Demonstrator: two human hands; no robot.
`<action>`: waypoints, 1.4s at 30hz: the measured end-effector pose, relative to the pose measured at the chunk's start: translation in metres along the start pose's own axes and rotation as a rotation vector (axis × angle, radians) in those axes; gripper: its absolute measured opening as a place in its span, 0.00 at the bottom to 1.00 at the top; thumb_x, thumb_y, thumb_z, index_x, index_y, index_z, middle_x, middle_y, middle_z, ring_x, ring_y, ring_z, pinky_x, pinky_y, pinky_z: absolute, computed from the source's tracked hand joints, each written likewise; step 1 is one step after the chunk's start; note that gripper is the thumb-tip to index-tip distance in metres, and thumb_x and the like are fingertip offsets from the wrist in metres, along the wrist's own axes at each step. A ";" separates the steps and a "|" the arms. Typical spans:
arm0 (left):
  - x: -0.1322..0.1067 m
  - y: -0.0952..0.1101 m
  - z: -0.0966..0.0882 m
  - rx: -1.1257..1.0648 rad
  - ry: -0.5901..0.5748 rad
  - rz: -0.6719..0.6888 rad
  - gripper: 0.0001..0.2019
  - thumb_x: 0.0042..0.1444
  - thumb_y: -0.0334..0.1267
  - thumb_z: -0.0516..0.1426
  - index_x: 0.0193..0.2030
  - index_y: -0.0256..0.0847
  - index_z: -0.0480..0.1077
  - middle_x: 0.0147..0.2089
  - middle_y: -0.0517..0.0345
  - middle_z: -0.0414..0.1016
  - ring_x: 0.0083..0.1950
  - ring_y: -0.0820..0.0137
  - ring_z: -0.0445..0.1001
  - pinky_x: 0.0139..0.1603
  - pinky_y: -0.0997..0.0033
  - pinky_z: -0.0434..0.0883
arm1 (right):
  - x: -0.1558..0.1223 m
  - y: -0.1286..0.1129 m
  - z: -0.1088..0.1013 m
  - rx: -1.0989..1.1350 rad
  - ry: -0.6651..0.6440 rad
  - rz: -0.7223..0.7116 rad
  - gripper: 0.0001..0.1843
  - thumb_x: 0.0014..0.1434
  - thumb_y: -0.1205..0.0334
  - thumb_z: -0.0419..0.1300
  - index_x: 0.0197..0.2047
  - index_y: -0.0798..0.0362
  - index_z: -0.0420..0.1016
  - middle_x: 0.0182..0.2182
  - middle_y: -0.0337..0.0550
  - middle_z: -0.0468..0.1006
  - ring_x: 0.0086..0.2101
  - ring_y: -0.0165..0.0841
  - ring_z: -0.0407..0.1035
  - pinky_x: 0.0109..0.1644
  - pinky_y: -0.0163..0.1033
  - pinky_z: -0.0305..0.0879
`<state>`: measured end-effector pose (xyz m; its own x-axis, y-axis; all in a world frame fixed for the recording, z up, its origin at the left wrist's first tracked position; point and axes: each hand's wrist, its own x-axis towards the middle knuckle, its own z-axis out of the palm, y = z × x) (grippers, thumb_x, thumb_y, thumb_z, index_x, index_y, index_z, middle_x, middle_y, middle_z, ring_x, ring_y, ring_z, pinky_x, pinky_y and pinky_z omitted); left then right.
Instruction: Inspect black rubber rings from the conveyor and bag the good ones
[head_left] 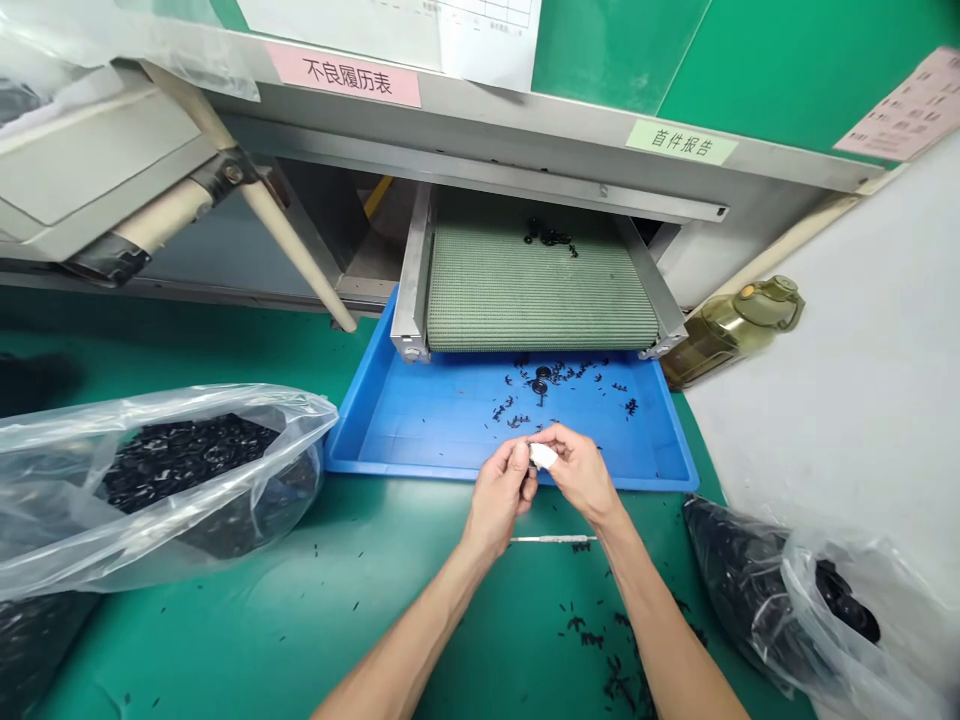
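Note:
My left hand (501, 492) and my right hand (579, 474) meet over the front rim of a blue tray (420, 425). Both have their fingers closed around a small black part (532, 464), mostly hidden by the fingertips. A white piece (543, 456) covers or lies against my right thumb; which of these I cannot tell. Black round parts (541, 382) and small black scraps lie in the tray beyond my hands. Just below my hands, a thin white stick-like tool (551, 539) rests on the green table.
A green conveyor belt (540, 290) carrying some black parts ends above the tray. Open plastic bags of black parts stand left (187, 465) and right (757, 575). Black scraps (619, 680) litter the green table (300, 640). A green bottle (735, 325) leans by the wall.

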<state>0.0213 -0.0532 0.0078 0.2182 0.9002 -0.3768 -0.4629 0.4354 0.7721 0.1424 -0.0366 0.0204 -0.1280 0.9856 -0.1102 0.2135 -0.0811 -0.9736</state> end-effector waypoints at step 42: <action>0.013 0.022 -0.007 0.269 -0.052 0.032 0.10 0.53 0.44 0.56 0.32 0.38 0.66 0.19 0.66 0.62 0.18 0.81 0.54 0.18 0.81 0.49 | 0.008 -0.009 -0.011 -0.107 -0.115 -0.042 0.05 0.52 0.63 0.57 0.33 0.53 0.68 0.23 0.35 0.71 0.23 0.26 0.63 0.26 0.30 0.58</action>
<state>0.0081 -0.0319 0.0164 0.2545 0.9096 -0.3286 -0.2268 0.3864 0.8940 0.1497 -0.0260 0.0304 -0.2475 0.9639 -0.0979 0.3066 -0.0179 -0.9517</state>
